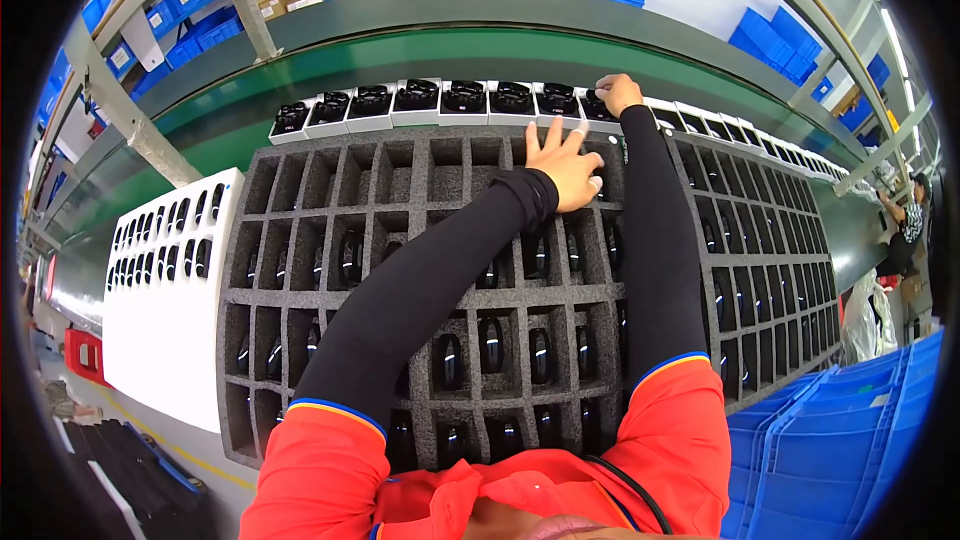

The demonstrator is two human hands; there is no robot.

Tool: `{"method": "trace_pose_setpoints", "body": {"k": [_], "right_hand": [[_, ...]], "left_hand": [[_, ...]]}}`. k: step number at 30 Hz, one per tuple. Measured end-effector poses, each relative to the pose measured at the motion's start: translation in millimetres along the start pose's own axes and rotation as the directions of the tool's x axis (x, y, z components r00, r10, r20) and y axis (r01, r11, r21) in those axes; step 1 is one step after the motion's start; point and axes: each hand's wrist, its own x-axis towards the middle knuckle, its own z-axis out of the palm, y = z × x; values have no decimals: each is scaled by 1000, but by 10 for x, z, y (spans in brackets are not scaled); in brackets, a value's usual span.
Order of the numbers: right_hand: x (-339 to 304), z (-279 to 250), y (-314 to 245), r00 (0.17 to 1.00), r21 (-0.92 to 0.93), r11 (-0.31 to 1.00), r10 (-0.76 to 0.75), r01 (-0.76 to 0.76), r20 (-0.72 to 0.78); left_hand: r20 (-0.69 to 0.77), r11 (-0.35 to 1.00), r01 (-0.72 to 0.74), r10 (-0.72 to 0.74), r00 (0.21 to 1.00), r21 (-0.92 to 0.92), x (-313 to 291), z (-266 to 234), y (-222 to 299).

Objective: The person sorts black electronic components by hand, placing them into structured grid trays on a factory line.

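Note:
My left hand [568, 168], fingers spread, reaches over the far row of a dark grey foam tray [405, 297], its fingertips close to the white boxes. Further right, my right hand [619, 92] is at one white box [605, 126] in the row, its fingers bent together over the far side. Whatever they grip is hidden. A black rounded item [598, 106] lies in that box, just below the fingers. Similar glossy black items stand in many foam compartments, such as one item [491, 344] in the middle. Several far-row compartments left of my left hand hold nothing visible.
A line of open white boxes [416, 103] with black contents runs along the green conveyor belt [330, 62]. Left stands a white tray [160, 340] of black items; right, a second foam tray [765, 270]. Blue bins [840, 440] are stacked at lower right. Another person [908, 225] is far right.

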Motion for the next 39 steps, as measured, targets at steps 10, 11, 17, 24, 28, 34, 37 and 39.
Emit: {"method": "trace_pose_setpoints", "body": {"k": [10, 11, 17, 24, 28, 34, 37, 39], "right_hand": [[-49, -494, -768, 977, 527, 839, -202, 135, 71], [-202, -630, -1116, 939, 692, 720, -277, 61, 205], [-398, -836, -1490, 770, 722, 673, -544, 163, 333], [-471, -808, -1752, 750, 522, 651, -661, 552, 32], [-403, -940, -1669, 700, 688, 597, -691, 413, 179], [-405, -779, -1462, 756, 719, 683, -536, 127, 376], [-266, -766, -1048, 881, 581, 771, -436, 261, 184], [-196, -602, -576, 958, 437, 866, -286, 243, 35]], "left_hand": [[-448, 863, -228, 3, 894, -450, 24, -88, -102], [-440, 791, -131, -187, 878, -598, 37, -156, -268], [-109, -30, -152, -563, 819, -988, -57, -541, -598], [-249, 183, -178, -521, 816, -967, -152, -589, -750], [-312, 321, -167, -479, 821, -932, -100, -624, -732], [-362, 478, -148, -395, 845, -866, -128, -501, -681], [-520, 896, -135, -118, 846, -424, -214, -444, -265], [-324, 903, -309, 209, 923, -297, -231, -207, 4]]}}
